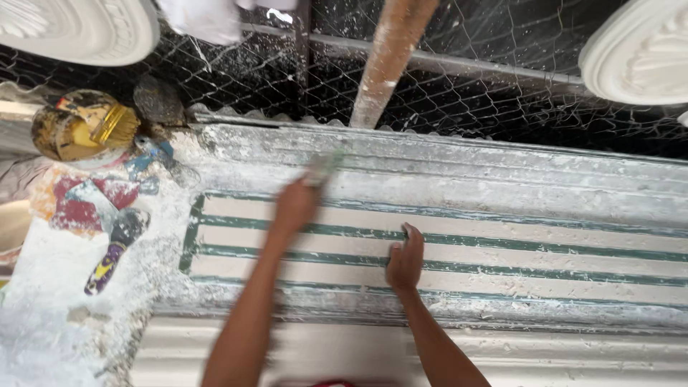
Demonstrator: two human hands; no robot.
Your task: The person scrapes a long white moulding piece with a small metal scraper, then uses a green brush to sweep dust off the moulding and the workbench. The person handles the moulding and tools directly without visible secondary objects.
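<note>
White dust covers the worktop (57, 287), where a long mould (502, 244) with green stripes lies. Left hand (295, 204) is closed around a blurry scraper (321, 166). Right hand (405, 259) lies flat and open on the mould, steadying it for scraping.

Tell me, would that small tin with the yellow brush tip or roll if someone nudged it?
The tin looks squat and caked with paint, so it would probably slide rather than roll. The brush rests loosely across its rim and might fall off. The gritty plaster dust around likely adds drag.
</note>
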